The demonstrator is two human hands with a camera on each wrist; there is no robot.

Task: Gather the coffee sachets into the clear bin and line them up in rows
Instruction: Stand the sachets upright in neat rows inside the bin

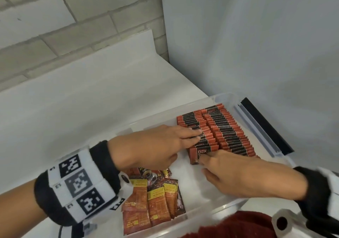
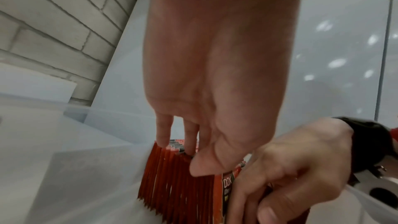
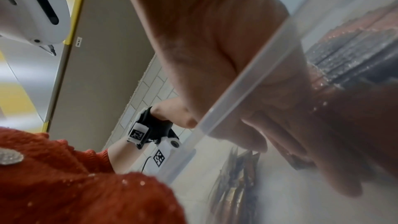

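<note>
Head view, nearest first: a dark red knitted garment (image 1: pixel 244 225) fills the bottom edge, and just beyond it runs the front wall of the clear rectangular plastic bin (image 1: pixel 216 210) standing on a white countertop (image 1: pixel 91 100). Inside the bin at its near left corner lies a loose heap of orange and brown printed coffee sachets (image 1: pixel 156 199), flat and overlapping. The right hand (image 1: pixel 236 175) reaches in over the near wall; its fingertips pinch the front red and black sachet marked D2X (image 1: pixel 199 154), which stands on edge at the near end of the left row. The left wrist view shows those fingers (image 2: pixel 258 193) curled round that sachet's edge. The left hand (image 1: pixel 156 146), wearing a black wrist strap with square black-and-white markers (image 1: pixel 77 182), lies across the bin with straight fingers held close together, pressing on the tops of the left row of upright red and black sachets (image 1: pixel 198 127). A second, longer row (image 1: pixel 231 133) stands just beside it on the right, touching it. Beyond the bin's far right rim lies a black strip (image 1: pixel 266 125), then a pale grey wall and white bricks (image 1: pixel 55 26).
</note>
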